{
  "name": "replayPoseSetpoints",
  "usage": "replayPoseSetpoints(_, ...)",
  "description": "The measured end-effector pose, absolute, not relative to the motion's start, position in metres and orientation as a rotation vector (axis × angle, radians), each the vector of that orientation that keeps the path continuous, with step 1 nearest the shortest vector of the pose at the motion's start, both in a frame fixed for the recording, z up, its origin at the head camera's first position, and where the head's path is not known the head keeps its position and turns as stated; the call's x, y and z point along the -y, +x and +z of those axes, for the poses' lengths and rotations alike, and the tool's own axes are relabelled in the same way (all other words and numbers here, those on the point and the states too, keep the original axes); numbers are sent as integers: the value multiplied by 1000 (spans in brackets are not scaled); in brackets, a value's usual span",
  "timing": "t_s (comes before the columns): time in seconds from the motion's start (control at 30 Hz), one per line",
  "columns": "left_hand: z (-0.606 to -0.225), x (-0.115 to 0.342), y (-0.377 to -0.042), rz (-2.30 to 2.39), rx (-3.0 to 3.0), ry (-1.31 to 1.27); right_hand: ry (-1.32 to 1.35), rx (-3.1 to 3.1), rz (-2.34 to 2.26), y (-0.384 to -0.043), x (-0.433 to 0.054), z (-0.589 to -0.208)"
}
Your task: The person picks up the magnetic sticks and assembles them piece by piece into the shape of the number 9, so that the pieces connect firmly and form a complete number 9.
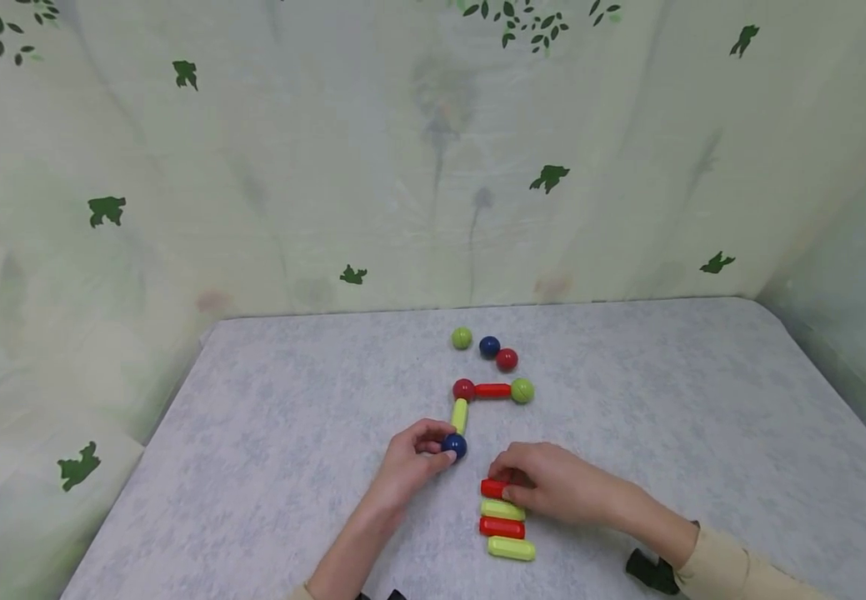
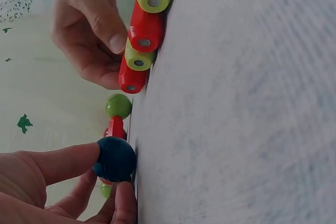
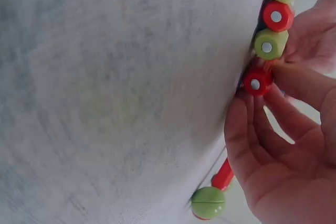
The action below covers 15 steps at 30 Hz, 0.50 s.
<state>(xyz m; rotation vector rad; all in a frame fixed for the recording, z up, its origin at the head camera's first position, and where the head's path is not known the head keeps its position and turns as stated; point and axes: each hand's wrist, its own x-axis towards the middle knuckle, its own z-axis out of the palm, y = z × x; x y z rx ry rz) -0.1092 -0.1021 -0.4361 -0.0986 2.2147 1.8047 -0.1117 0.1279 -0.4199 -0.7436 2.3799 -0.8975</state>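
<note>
My left hand [image 1: 407, 463] holds a dark blue ball [image 1: 454, 447] between thumb and fingers. This ball sits at the near end of a yellow-green magnetic rod [image 1: 460, 415]. The rod's far end meets a red ball [image 1: 463, 389], from which a red rod [image 1: 493, 391] runs right to a green ball [image 1: 523, 390]. To the right and nearer, my right hand [image 1: 563, 485] pinches the farthest rod of a row, a red magnetic rod [image 3: 255, 83] with a round metal tip. Side by side below it lie a yellow-green rod [image 1: 503, 509], another red rod [image 1: 503, 527] and another yellow-green rod [image 1: 511, 548].
Beyond the joined pieces lie a loose green ball [image 1: 462, 337], a blue ball [image 1: 489, 347] and a red ball [image 1: 507, 359]. The grey mottled table [image 1: 290, 392] ends at a pale cloth backdrop [image 1: 372, 167] with leaf prints. A black strap piece [image 1: 650, 572] shows by the right wrist.
</note>
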Motion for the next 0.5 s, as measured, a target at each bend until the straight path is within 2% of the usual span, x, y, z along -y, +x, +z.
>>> replayPoseSetpoints(0.5, -440, 102, -110, 1806, -2208, -107, -849, -2575, -925, -136, -114, -422)
